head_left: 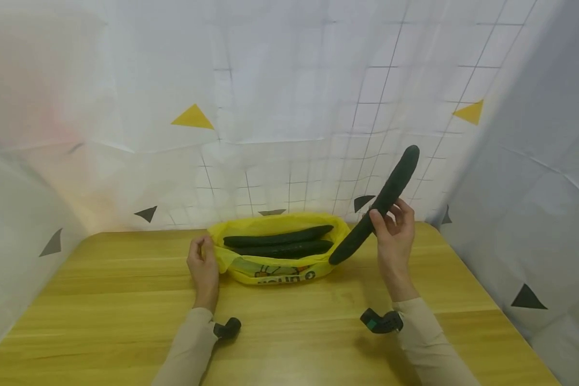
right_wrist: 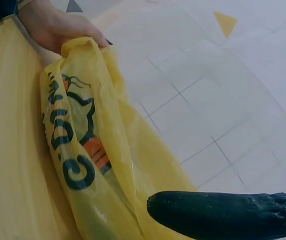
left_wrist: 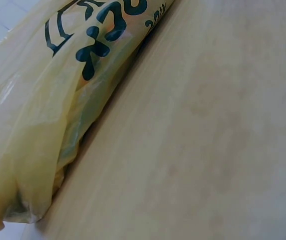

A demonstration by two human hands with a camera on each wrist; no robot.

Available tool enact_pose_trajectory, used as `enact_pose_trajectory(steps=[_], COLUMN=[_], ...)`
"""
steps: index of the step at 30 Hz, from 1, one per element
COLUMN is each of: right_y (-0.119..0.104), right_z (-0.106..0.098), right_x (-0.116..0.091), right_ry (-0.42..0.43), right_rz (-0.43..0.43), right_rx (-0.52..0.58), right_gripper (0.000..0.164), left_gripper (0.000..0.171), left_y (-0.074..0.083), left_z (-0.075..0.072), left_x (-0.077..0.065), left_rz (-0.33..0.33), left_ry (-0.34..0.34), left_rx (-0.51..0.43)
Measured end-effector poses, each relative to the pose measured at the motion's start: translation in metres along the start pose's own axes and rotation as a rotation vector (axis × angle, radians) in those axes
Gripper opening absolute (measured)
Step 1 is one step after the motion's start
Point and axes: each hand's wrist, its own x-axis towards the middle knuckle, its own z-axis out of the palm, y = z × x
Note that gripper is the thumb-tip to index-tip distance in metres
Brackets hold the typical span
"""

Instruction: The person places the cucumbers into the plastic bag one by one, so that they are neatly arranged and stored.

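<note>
A yellow plastic bag (head_left: 270, 276) with dark print lies on the table, its mouth spread wide. Inside it, two dark green cucumbers lie side by side, a rear one (head_left: 280, 237) and a front one (head_left: 284, 250). My left hand (head_left: 204, 262) pinches the bag's left rim; the right wrist view shows that hand (right_wrist: 65, 30) at the bag's far end. My right hand (head_left: 395, 236) grips another cucumber (head_left: 391, 187) around its middle, tilted, with its lower end overlapping the bag's right rim in the head view. In the left wrist view the printed bag side (left_wrist: 47, 115) shows.
The wooden table (head_left: 294, 332) runs up to a white sheet backdrop (head_left: 280, 107) with grid lines and yellow and dark triangles. White sheeting (head_left: 526, 214) also stands at the right. A black wrist camera (head_left: 382, 321) is strapped to the right wrist, another (head_left: 228, 328) to the left.
</note>
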Motion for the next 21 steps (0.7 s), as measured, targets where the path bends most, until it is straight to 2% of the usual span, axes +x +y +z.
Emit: enact_pose_trajectory(steps=[10, 21], right_y=[0.005, 0.014], right_z=[0.015, 0.02], right_x=[0.001, 0.002], right_ry=[-0.013, 0.004], right_rz=[-0.011, 0.002], right_rx=[0.122, 0.13], right_gripper=[0.051, 0.052], left_gripper=[0.03, 0.033], left_y=[-0.004, -0.001], left_z=[0.0, 0.0], left_x=[0.001, 0.0], left_rz=[-0.005, -0.004], left_ry=[-0.003, -0.003], left_rx=[-0.016, 0.007])
